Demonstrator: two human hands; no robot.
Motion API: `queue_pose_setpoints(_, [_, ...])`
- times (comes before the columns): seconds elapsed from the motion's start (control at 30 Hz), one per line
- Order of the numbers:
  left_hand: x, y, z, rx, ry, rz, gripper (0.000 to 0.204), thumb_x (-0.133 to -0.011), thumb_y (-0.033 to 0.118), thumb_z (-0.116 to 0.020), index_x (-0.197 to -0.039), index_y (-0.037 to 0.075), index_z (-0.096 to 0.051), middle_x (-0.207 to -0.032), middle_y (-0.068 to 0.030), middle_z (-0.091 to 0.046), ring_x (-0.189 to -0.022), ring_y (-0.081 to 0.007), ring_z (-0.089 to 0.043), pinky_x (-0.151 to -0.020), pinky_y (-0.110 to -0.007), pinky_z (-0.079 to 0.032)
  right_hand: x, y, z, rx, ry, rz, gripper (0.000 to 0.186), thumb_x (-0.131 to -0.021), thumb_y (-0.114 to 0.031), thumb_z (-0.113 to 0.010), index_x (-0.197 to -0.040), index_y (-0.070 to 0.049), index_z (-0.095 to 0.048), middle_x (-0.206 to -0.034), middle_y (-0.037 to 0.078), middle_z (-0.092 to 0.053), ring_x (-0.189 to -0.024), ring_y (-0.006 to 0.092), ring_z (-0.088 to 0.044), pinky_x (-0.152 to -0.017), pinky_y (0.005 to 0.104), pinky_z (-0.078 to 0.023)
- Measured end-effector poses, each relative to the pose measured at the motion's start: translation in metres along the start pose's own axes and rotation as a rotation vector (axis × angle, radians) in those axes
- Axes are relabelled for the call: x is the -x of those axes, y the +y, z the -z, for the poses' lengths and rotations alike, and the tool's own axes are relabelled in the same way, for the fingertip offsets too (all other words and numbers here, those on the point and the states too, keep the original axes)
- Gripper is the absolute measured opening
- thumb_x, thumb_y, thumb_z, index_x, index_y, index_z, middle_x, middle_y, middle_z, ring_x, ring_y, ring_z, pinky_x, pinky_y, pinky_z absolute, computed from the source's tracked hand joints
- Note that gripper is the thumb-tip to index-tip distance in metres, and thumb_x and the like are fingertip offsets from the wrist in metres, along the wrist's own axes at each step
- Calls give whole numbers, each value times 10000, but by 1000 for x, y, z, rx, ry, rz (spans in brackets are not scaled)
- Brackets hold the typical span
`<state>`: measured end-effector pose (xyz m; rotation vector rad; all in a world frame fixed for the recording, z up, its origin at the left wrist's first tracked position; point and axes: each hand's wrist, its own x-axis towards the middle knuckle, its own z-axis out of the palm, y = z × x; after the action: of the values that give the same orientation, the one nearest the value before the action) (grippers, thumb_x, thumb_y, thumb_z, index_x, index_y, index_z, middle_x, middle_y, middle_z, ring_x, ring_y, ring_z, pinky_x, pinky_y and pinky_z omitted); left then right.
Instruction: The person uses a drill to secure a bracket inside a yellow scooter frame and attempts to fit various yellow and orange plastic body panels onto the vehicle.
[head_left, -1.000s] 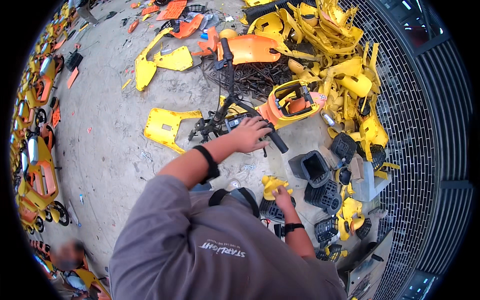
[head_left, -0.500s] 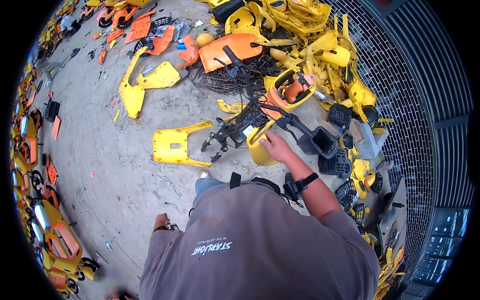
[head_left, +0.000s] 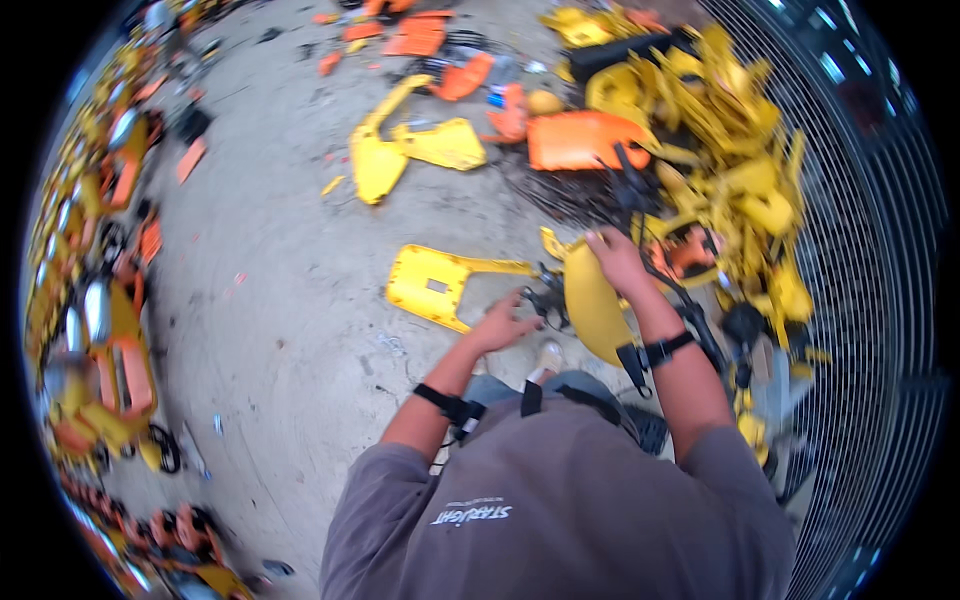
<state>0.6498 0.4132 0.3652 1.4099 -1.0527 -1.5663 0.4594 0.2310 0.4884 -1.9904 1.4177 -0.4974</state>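
Observation:
My right hand (head_left: 618,262) grips a smooth yellow curved plastic panel (head_left: 597,308) by its upper edge, holding it up in front of me. Behind the panel, partly covered, is a dark scooter front end with a handlebar (head_left: 629,182) and a yellow-and-orange housing (head_left: 690,252). My left hand (head_left: 503,325) is empty, its fingers apart, close to the black fork parts (head_left: 545,300) left of the panel. A yellow U-shaped panel (head_left: 420,285) lies flat on the concrete beside that hand. Motion blurs some edges.
A tall heap of yellow plastic parts (head_left: 745,190) stands at the far right by a wall. An orange panel (head_left: 575,140) rests over dark metal pieces ahead. Angular yellow panels (head_left: 380,165) lie on the floor. Yellow scooters (head_left: 120,350) line the left side.
My left hand has come forward from my side toward the fork parts. The curved panel, held in my right hand, is now raised and in fuller view. The whole view has turned.

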Motion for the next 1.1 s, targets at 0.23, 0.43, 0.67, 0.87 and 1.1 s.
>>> queue_pose_setpoints(0.23, [-9, 14, -55, 74, 360, -312, 1267, -761, 397, -889, -1545, -81, -16, -1502, -282, -381, -1396, -352, -433, -1135, -451, -410, 3, -53, -77, -32, -185, 16, 468, -980, -409, -646, -1075, 48, -676, -980, 260, -710, -926, 392, -702, -806, 446, -538])
queue_pose_setpoints(0.43, [-7, 61, -45, 0, 604, 86, 1435, -621, 467, -941, -1576, -30, 7, -1518, -323, -288, -1439, -429, -335, -1188, -470, -343, -13, -39, -97, -49, -111, 13, 488, -971, -421, -654, -1027, 64, -671, -927, 278, -702, -889, 432, -691, -781, 467, -537])
queue_pose_setpoints(0.67, [-54, 62, -54, 144, 652, -44, 1261, -672, 381, -908, -1546, -46, -106, -1477, -288, -376, -1373, -397, -431, -1151, -464, -371, -1, -35, -68, -215, -83, -143, 599, -946, -478, -669, -1272, 21, -626, -1256, 262, -653, -1175, 408, -630, -1004, 454, -497])
queue_pose_setpoints(0.87, [-109, 24, -29, 384, 492, 38, 833, -911, 335, -738, -1521, 138, -207, -1399, -148, -477, -1214, -297, -568, -914, -515, -554, 77, 60, 47, 21, -63, -9, 488, -945, -376, -689, -1269, -15, -647, -1234, 211, -680, -1186, 357, -638, -1018, 413, -494])
queue_pose_setpoints(1.1, [-168, 67, -65, 398, 221, 383, 841, -881, 397, -752, -1494, 135, -238, -1367, -166, -482, -1153, -340, -586, -859, -592, -558, 175, 208, 108, -310, -3, -582, 442, -953, -350, -698, -1186, 26, -683, -1102, 184, -726, -1024, 273, -695, -898, 373, -545])
